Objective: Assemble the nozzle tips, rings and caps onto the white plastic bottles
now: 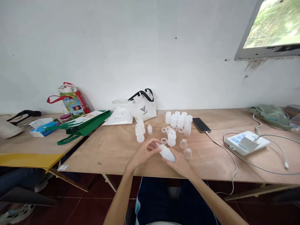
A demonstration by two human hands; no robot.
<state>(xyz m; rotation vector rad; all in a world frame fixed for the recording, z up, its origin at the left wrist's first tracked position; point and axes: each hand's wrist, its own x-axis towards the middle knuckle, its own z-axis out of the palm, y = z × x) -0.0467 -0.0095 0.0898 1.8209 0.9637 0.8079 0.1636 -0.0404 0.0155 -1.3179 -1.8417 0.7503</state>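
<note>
Milky-white waisted plastic bottle [167, 154] lies tilted between both hands, just above the near edge of a pale brown wooden counter [100, 156]. The right hand [180, 163] is wrapped around its body; the left hand [142, 152] has thumb and fingers closed about its neck end, where a clear piece [159, 145] shows, partly hidden by the fingers. Working well at that neck probably calls for a steady right hand and small movements of the left fingertips, keeping neck and clear piece in line. Too firm a squeeze could dent the body, which looks thin-walled, and a skewed angle could make the pieces bind. Keeping the elbows low should spare the loose parts just beyond: flat translucent rings [164, 141], two clear domed cups [183, 143], and an upright milky-white bottle [172, 138].

Farther back on the counter stand a cluster of similar white bottles [174, 120] and, just right of it, a black flat phone [201, 125] on a white cable. A white plastic power strip [247, 142] sits to the right. Behind rises a plain whitish wall [93, 53] with a grey-framed window [276, 25]; dark red tiles [93, 200] cover the floor.
</note>
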